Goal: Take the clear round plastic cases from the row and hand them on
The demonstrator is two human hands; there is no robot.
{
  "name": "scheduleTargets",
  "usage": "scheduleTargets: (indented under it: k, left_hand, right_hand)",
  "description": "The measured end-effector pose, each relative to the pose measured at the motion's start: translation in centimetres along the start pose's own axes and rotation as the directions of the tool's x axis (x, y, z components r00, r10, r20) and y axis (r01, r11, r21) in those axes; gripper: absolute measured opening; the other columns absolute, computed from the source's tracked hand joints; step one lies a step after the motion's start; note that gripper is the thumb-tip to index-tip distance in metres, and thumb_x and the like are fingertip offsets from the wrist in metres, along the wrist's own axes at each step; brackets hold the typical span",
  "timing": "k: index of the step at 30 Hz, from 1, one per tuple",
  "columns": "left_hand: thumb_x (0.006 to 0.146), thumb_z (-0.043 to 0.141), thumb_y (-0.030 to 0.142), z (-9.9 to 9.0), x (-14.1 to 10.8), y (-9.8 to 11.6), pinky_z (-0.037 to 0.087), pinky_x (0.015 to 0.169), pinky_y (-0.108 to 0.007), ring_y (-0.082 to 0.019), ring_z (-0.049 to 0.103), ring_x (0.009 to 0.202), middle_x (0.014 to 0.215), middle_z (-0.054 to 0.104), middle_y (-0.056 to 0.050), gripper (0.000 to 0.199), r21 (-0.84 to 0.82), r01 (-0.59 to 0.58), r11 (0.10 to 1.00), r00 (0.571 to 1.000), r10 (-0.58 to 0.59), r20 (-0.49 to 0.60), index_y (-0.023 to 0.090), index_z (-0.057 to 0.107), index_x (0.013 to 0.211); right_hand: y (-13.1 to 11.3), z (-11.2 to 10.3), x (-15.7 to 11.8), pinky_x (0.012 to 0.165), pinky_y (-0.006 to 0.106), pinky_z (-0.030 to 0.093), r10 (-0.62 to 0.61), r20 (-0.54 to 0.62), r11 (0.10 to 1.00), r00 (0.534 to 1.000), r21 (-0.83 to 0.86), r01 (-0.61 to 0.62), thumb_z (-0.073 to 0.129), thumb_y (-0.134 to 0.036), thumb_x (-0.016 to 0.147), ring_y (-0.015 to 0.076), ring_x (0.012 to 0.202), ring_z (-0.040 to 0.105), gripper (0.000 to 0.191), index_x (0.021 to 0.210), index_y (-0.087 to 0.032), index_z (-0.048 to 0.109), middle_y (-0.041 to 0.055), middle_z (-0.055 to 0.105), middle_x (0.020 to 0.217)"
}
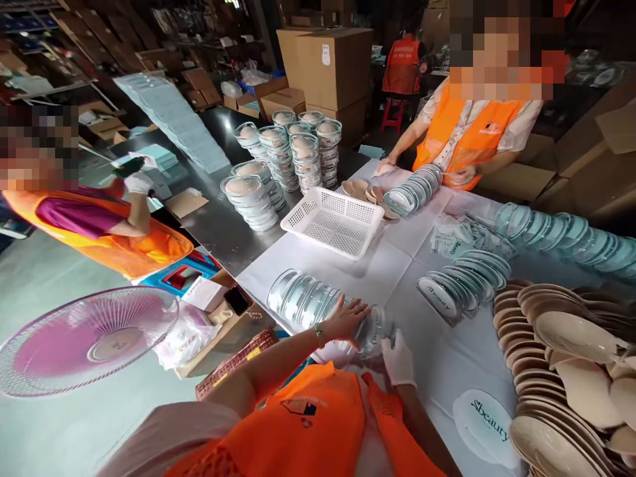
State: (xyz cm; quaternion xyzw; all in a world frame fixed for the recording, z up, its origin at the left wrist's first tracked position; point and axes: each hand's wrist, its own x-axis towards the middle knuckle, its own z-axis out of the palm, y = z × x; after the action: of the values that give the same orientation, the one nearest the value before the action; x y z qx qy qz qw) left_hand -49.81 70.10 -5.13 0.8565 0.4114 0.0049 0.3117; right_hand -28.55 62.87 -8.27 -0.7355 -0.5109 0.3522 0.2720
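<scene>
My left hand, bare with a bracelet at the wrist, has its fingers spread over the near end of a row of clear round plastic containers. Just right of it a clear lidded container with dark lettering stands tilted on its edge. My right hand, in a white glove, grips the right rim of that container between thumb and fingers. Part of the container's lower side is blurred. A row of lettered round discs leans on the table farther right. A white oval card marked "beauty" lies near my right arm.
A white perforated basket stands mid-table, with stacked filled containers behind it. Beige bowls are piled at right. One co-worker works across the table, another at left. A fan is at lower left.
</scene>
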Motion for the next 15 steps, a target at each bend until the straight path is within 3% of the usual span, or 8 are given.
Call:
scheduleTargets:
  k: [3, 6, 7, 9, 10, 12, 14, 15]
  left_hand:
    - [0.070, 0.080, 0.064, -0.2, -0.4, -0.3, -0.011, 0.118, -0.071, -0.045, 0.018, 0.155, 0.164, 0.031, -0.023, 0.111, -0.008, -0.009, 1.000, 0.999, 0.009, -0.034, 0.021, 0.031, 0.160]
    - [0.069, 0.080, 0.066, -1.3, -1.0, 0.8, -0.006, 0.122, -0.067, -0.043, 0.018, 0.155, 0.165, 0.029, -0.022, 0.113, -0.279, -0.067, 0.958, 0.972, -0.001, -0.236, 0.020, 0.032, 0.160]
    - [0.070, 0.078, 0.068, -1.8, -1.0, 1.5, 0.003, 0.124, -0.063, -0.041, 0.021, 0.155, 0.165, 0.031, -0.020, 0.110, -0.443, -0.089, 0.892, 0.954, -0.052, -0.295, 0.021, 0.033, 0.159]
    - [0.078, 0.068, 0.072, -2.8, -0.9, 3.6, 0.026, 0.122, -0.055, -0.037, 0.034, 0.150, 0.160, 0.041, -0.018, 0.096, -0.774, -0.108, 0.623, 0.938, -0.194, -0.288, 0.022, 0.040, 0.155]
    - [0.083, 0.060, 0.074, -3.3, -0.7, 4.8, 0.036, 0.117, -0.051, -0.036, 0.043, 0.144, 0.154, 0.050, -0.016, 0.087, -0.886, -0.107, 0.452, 0.939, -0.249, -0.240, 0.023, 0.046, 0.151]
    - [0.088, 0.051, 0.075, -4.4, -0.6, 7.1, 0.046, 0.108, -0.047, -0.033, 0.057, 0.130, 0.137, 0.064, -0.013, 0.074, -0.977, -0.118, 0.179, 0.941, -0.293, -0.167, 0.023, 0.058, 0.140]
    - [0.089, 0.051, 0.073, -5.6, -0.8, 8.8, 0.049, 0.105, -0.044, -0.030, 0.062, 0.121, 0.124, 0.070, -0.010, 0.067, -0.979, -0.189, 0.076, 0.930, -0.306, -0.204, 0.022, 0.065, 0.129]
    - [0.090, 0.052, 0.072, -6.2, -1.0, 9.4, 0.049, 0.105, -0.042, -0.029, 0.062, 0.120, 0.122, 0.071, -0.009, 0.063, -0.970, -0.231, 0.070, 0.921, -0.306, -0.241, 0.022, 0.067, 0.126]
  right_hand:
    - [0.6, -2.6, -0.6, 0.074, 0.035, 0.050, 0.078, -0.080, 0.995, 0.994, 0.072, -0.072, 0.046, -0.041, 0.074, 0.0241, 0.080, 0.064, 0.029, 0.086, -0.020, 0.061, 0.0089, 0.069, 0.082]
    - [0.1, -6.0, -2.2, 0.065, 0.032, 0.052, 0.068, -0.058, 0.980, 0.996, 0.189, -0.056, 0.049, -0.048, 0.072, 0.0215, 0.076, 0.062, 0.037, 0.092, -0.019, 0.062, 0.0084, 0.071, 0.088]
    - [-0.5, -6.8, -3.0, 0.062, 0.031, 0.052, 0.058, -0.046, 0.969, 0.997, 0.244, -0.046, 0.052, -0.050, 0.073, 0.0209, 0.076, 0.062, 0.043, 0.100, -0.019, 0.063, 0.0091, 0.071, 0.096]
    - [-2.1, -7.6, -4.6, 0.060, 0.030, 0.052, 0.020, -0.114, 0.944, 0.993, 0.330, 0.019, 0.060, -0.053, 0.074, 0.0209, 0.080, 0.064, 0.055, 0.118, -0.019, 0.061, 0.0103, 0.070, 0.110]
    - [-3.1, -7.7, -5.2, 0.061, 0.030, 0.052, -0.007, -0.209, 0.941, 0.978, 0.331, 0.078, 0.063, -0.053, 0.075, 0.0210, 0.082, 0.065, 0.058, 0.122, -0.020, 0.059, 0.0101, 0.070, 0.112]
    - [-4.9, -7.7, -6.3, 0.065, 0.031, 0.051, -0.068, -0.440, 0.952, 0.895, 0.241, 0.190, 0.068, -0.050, 0.074, 0.0204, 0.080, 0.061, 0.052, 0.117, -0.020, 0.063, 0.0075, 0.069, 0.100]
    - [-6.5, -7.8, -7.0, 0.068, 0.031, 0.048, -0.158, -0.549, 0.965, 0.821, 0.090, 0.246, 0.069, -0.047, 0.075, 0.0184, 0.073, 0.055, 0.034, 0.096, -0.020, 0.069, 0.0029, 0.063, 0.080]
    - [-7.2, -7.9, -7.3, 0.070, 0.031, 0.047, -0.199, -0.535, 0.963, 0.821, 0.050, 0.266, 0.067, -0.047, 0.077, 0.0174, 0.071, 0.053, 0.028, 0.086, -0.020, 0.069, 0.0015, 0.060, 0.074]
